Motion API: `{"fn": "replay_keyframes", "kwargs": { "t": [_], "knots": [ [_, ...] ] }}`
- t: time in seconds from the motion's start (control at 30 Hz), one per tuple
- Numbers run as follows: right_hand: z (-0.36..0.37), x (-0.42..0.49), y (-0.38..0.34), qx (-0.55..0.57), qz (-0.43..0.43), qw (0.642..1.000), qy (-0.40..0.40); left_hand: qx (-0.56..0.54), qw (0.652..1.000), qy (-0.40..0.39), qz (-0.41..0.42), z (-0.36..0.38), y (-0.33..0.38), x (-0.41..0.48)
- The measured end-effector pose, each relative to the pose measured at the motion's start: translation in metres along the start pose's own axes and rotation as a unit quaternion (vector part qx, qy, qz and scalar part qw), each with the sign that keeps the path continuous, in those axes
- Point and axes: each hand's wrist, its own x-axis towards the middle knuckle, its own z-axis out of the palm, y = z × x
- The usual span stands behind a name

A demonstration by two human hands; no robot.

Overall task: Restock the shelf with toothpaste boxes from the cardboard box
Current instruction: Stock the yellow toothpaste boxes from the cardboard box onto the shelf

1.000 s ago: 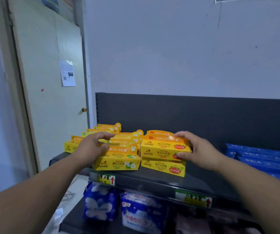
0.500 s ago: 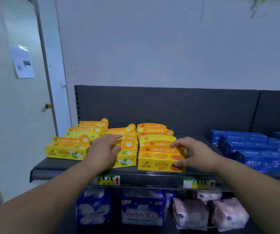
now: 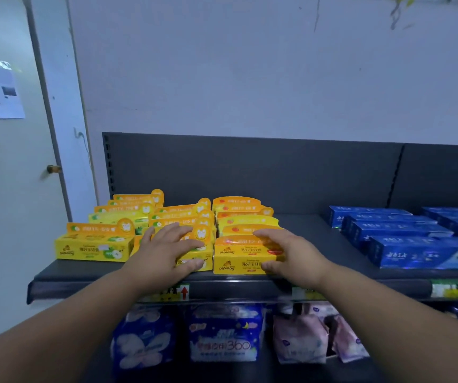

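Clasping yellow toothpaste boxes [image 3: 239,262] on shelf [image 3: 84,272] — left hand [image 3: 164,250], right hand [image 3: 291,252].

Left hand [image 3: 164,252], right hand [image 3: 294,255] grip yellow boxes [image 3: 236,261]
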Motion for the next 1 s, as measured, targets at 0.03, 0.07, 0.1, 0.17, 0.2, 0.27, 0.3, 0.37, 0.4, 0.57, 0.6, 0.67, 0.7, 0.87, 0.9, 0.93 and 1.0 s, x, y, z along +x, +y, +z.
{"fn": "replay_keyframes", "kwargs": {
  "t": [0.03,0.07,0.1,0.17,0.2,0.27,0.3,0.37,0.4,0.57,0.6,0.67,0.7,0.87,0.9,0.93,1.0],
  "knots": [
    [0.0,-0.001,-0.001,0.002,-0.002,1.0,-0.002,0.002,1.0,-0.001,0.004,-0.001,0.0,-0.001],
    [-0.001,-0.003,-0.002,-0.001,-0.005,1.0,-0.004,0.007,1.0,-0.004,0.005,-0.001,-0.001,-0.002],
    [-0.003,-0.006,-0.002,-0.01,-0.009,1.0,-0.004,0.011,1.0,-0.006,0.004,-0.002,0.0,-0.003],
    [-0.01,-0.013,0.0,-0.043,-0.009,0.999,0.008,0.005,1.0,0.003,-0.01,-0.004,0.006,-0.003],
    [-0.015,-0.017,0.002,-0.062,-0.006,0.998,0.022,-0.002,1.0,0.016,-0.018,-0.005,0.012,-0.003],
    [-0.028,-0.028,0.007,-0.089,0.004,0.994,0.056,-0.01,0.999,0.047,-0.026,-0.007,0.034,0.001],
    [-0.035,-0.035,0.01,-0.102,0.011,0.992,0.075,-0.011,0.998,0.062,-0.025,-0.009,0.05,0.003],
    [-0.052,-0.051,0.017,-0.139,0.039,0.983,0.109,-0.008,0.996,0.087,-0.023,-0.011,0.088,0.011],
    [-0.06,-0.06,0.023,-0.159,0.058,0.977,0.128,-0.006,0.995,0.1,-0.023,-0.012,0.11,0.015],
    [-0.109,-0.125,0.054,-0.247,0.138,0.934,0.22,0.002,0.988,0.153,-0.009,-0.011,0.235,0.033],
    [-0.121,-0.142,0.061,-0.257,0.153,0.926,0.229,0.013,0.989,0.15,0.001,-0.01,0.261,0.035],
    [-0.147,-0.176,0.077,-0.271,0.179,0.913,0.247,0.016,0.99,0.139,0.02,-0.009,0.313,0.038],
    [-0.16,-0.195,0.085,-0.278,0.189,0.906,0.259,0.011,0.99,0.136,0.03,-0.009,0.338,0.039],
    [-0.227,-0.302,0.14,-0.322,0.271,0.867,0.267,-0.023,0.989,0.116,0.083,0.0,0.459,0.042],
    [-0.24,-0.326,0.151,-0.325,0.288,0.86,0.268,-0.029,0.989,0.112,0.093,0.002,0.484,0.041],
    [-0.252,-0.349,0.161,-0.325,0.304,0.854,0.27,-0.035,0.988,0.108,0.105,0.005,0.508,0.039],
    [-0.273,-0.391,0.177,-0.326,0.335,0.84,0.274,-0.049,0.984,0.104,0.133,0.009,0.555,0.036]
  ]
}}
